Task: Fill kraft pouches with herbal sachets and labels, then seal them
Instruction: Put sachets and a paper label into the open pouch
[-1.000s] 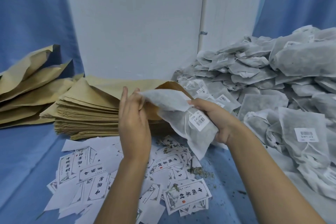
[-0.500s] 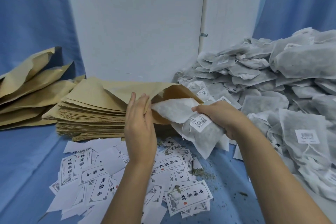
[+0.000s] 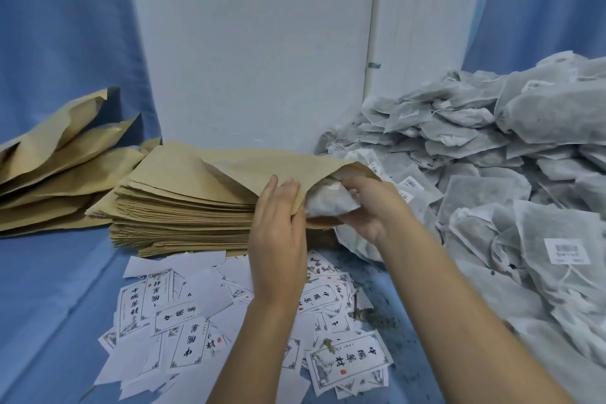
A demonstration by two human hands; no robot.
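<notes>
A kraft pouch [image 3: 262, 167] lies on top of the flat pouch stack [image 3: 183, 216], its mouth lifted open toward the right. My left hand [image 3: 278, 223] holds the near lip of that mouth, fingers up against the paper. My right hand [image 3: 367, 203] grips a white herbal sachet [image 3: 328, 203] that is partly inside the mouth; the sachet's front end is hidden in the pouch. Printed paper labels [image 3: 196, 331] lie scattered on the blue cloth below my hands.
A big heap of grey-white sachets [image 3: 492, 174] fills the right side. Several bulging kraft pouches [image 3: 55, 167] lie at the far left. A white panel [image 3: 255, 43] stands behind the stack. Loose herb crumbs [image 3: 370, 315] dot the blue cloth [image 3: 49, 289].
My right hand has pushed the sachet leftward from in front of the pouch into its open mouth. The pouch's top flap has risen, and my left hand stayed at the lip.
</notes>
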